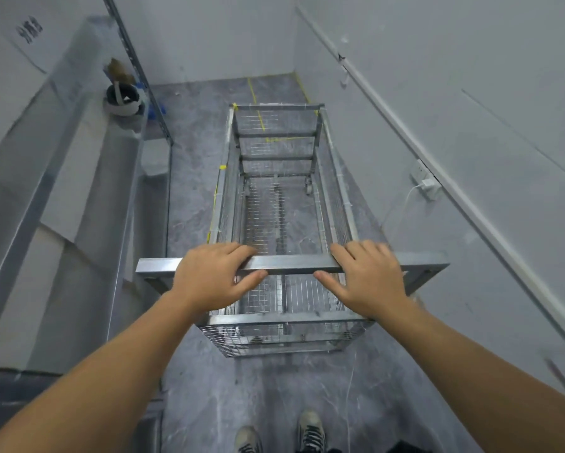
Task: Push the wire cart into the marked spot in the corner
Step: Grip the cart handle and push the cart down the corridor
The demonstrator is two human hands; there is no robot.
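The wire cart [341, 191] is a long, empty metal mesh basket on casters, pointing away from me toward the corner. Its flat metal handle bar [290, 264] runs across in front of me. My left hand [209, 276] grips the bar left of centre, fingers over the top and thumb underneath. My right hand [369, 276] rests on the bar right of centre, fingers spread over it and thumb below. Yellow tape lines [258, 109] mark a rectangle on the grey floor in the far corner. The cart's far end overlaps the marked area.
A metal shelf unit with cardboard sheets [62, 197] lines the left side, with a white helmet [124, 99] on its far end. The right wall [470, 93] carries a white conduit and a socket with a plugged charger [428, 186]. My shoes [310, 433] stand behind the cart.
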